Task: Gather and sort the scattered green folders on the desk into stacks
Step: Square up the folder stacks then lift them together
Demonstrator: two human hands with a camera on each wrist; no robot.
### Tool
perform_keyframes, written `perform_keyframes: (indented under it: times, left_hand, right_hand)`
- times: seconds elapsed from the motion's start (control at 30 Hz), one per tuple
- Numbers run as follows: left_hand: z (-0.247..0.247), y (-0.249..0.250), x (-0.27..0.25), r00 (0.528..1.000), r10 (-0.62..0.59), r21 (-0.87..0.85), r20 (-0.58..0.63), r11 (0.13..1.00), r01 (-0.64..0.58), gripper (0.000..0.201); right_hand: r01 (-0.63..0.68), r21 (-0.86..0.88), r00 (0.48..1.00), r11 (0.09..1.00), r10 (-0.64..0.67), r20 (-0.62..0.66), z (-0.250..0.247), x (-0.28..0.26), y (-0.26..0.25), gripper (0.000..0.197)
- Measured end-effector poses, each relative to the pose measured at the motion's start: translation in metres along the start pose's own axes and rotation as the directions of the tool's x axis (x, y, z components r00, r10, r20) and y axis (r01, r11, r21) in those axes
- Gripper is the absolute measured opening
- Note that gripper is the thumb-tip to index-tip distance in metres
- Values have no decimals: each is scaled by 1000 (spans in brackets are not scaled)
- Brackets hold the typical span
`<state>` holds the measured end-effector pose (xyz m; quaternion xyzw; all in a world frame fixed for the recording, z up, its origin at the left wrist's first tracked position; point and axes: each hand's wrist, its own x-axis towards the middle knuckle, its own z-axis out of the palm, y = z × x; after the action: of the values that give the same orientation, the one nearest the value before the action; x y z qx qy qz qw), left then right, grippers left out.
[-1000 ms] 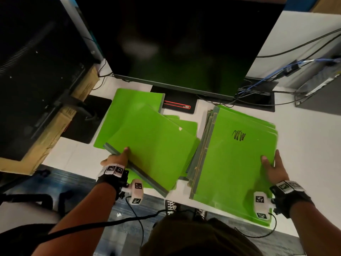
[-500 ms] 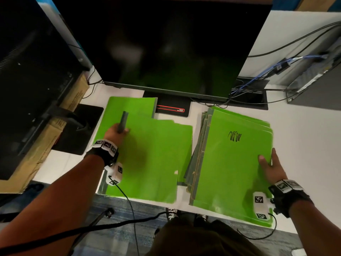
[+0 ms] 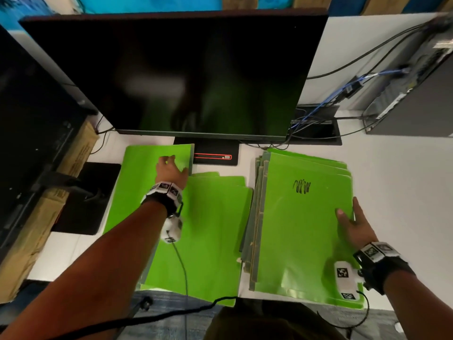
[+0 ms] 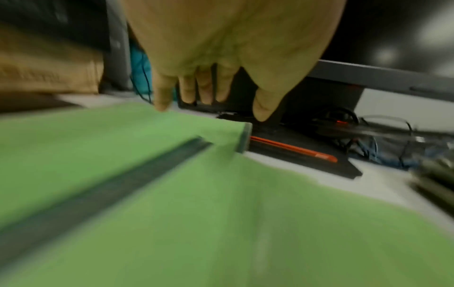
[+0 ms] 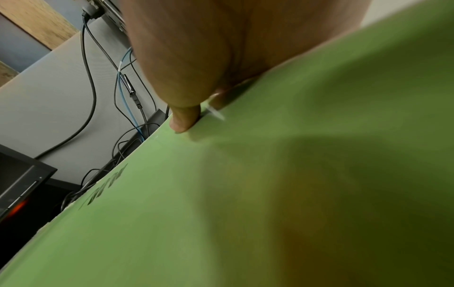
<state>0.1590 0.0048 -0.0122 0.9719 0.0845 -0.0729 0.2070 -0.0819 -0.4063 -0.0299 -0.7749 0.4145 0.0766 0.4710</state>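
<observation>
Over far folder [image 3: 144, 165], L hand [image 3: 170, 171] outstretched, fingers [image 4: 205, 86] straight.

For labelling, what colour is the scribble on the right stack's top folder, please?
Black scribble; head view shows it best.

No actual words to read here tbh. Just a black pen scribble [image 3: 301, 187] on the top green folder [image 3: 306, 229] right of the monitor stand [image 3: 208, 147], not letters.

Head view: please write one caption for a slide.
Left hand hovers over far flat green folder; right hand rests on scribble-marked green folder stack.
</observation>
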Motion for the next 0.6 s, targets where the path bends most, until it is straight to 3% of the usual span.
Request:
perform_keyframes:
  times: [0.1, 0.17, 0.2, 0.37, 0.43, 0.53, 0.6]
  left_hand:
    - [21, 29, 19, 957, -259, 86, 129, 965, 250, 107]
    - [31, 31, 23, 919, -355, 214, 171, 924, 317, 118]
    - [32, 30, 24, 922, -353, 244, 160, 919, 309, 116]
    - [-2, 25, 28, 972, -210, 233, 102, 955, 182, 101]
    - [-22, 26, 27, 986, -153, 178, 66, 974, 139, 79]
    - [-47, 31, 14, 998, 39, 117, 39, 992, -44, 43]
    - [-55, 35, 3, 980, 187, 135, 65, 972, -194, 43]
  right_hand:
    - [-4, -14, 1000, 1000, 4, -6, 0, -1, -1, 68]
    - [-5, -22, 1000, 1000, 5, -17, 0, -1, -2, 68]
    - [1, -17, 1000, 1000, -1, -17, 0, 0, -1, 67]
    - [7, 7, 1000, 1000, -7, 0, 0, 2, 4, 63]
    - [-5, 16, 1000, 1000, 5, 2, 1, 2, 2, 66]
    - [-19, 49, 1000, 999, 20, -19, 4, 1, -1, 66]
    - [-18, 68, 999, 998, 20, -27, 5, 2, -3, 67]
